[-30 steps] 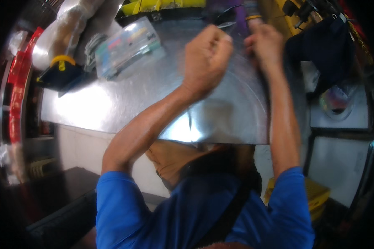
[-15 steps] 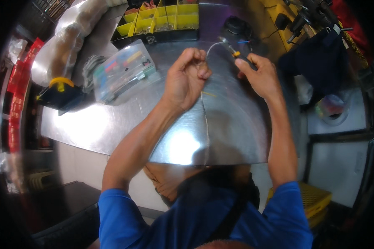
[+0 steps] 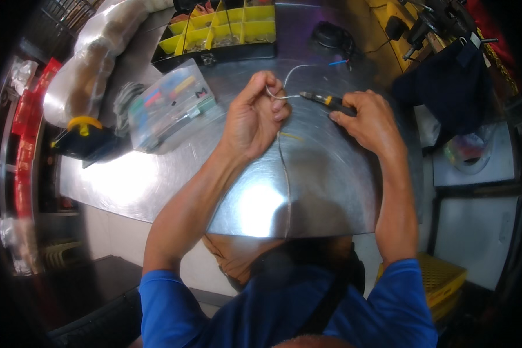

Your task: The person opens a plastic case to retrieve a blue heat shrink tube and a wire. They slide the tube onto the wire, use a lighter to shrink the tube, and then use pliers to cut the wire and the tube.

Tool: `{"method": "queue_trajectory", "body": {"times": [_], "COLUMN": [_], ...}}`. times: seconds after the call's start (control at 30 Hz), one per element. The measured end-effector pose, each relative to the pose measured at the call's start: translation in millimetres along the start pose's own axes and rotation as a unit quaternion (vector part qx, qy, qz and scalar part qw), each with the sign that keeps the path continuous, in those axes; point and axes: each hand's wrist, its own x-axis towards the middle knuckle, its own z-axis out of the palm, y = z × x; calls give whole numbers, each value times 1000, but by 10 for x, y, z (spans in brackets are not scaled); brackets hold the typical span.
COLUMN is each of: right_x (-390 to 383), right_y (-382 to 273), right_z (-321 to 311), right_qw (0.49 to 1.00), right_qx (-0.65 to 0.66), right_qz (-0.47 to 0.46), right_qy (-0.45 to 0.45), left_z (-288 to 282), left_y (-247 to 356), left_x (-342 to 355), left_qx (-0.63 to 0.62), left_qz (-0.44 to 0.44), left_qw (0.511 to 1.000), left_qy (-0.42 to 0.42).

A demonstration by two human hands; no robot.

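Observation:
My left hand point(image 3: 254, 119) is closed, its fingers pinching a thin whitish wire point(image 3: 286, 174) that trails down over the table's near edge. Between the fingers and my right hand the wire makes a small curve. My right hand point(image 3: 374, 120) grips a pair of pliers point(image 3: 329, 100) with dark and yellow handles. The plier jaws point left and meet the curved wire, just right of my left fingertips. Another pale strand arcs up beyond my left fingers. A thin yellow strip point(image 3: 292, 136) lies on the table below them.
On the metal table point(image 3: 330, 174) stand a black-and-yellow compartment box point(image 3: 214, 57) and a clear plastic case point(image 3: 174, 107). A coiled black cable point(image 3: 330, 36) and a small blue piece point(image 3: 337, 62) lie beyond my right hand. Dark cloth point(image 3: 446, 87) hangs at right; wrapped rolls point(image 3: 78, 81) stand left.
The pliers have swung down and left, from pointing upward to lying nearly level, with the jaws closer to my left fingers. The wire now bends in a tighter curve there.

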Motion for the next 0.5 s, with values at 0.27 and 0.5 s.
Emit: {"method": "queue_trajectory", "body": {"times": [0.27,0.5], "right_x": [-35,-99], "right_y": [-89,-505], "right_z": [115,434], "right_qw": [982,749], "right_qx": [166,656], "right_qz": [-59,-51], "right_qy": [71,81], "left_z": [23,96], "left_y": [-21,-134], "left_x": [-2,-61], "left_qx": [64,89], "left_qz": [38,44], "left_qw": [997,995], "left_qy": [7,-10]}}
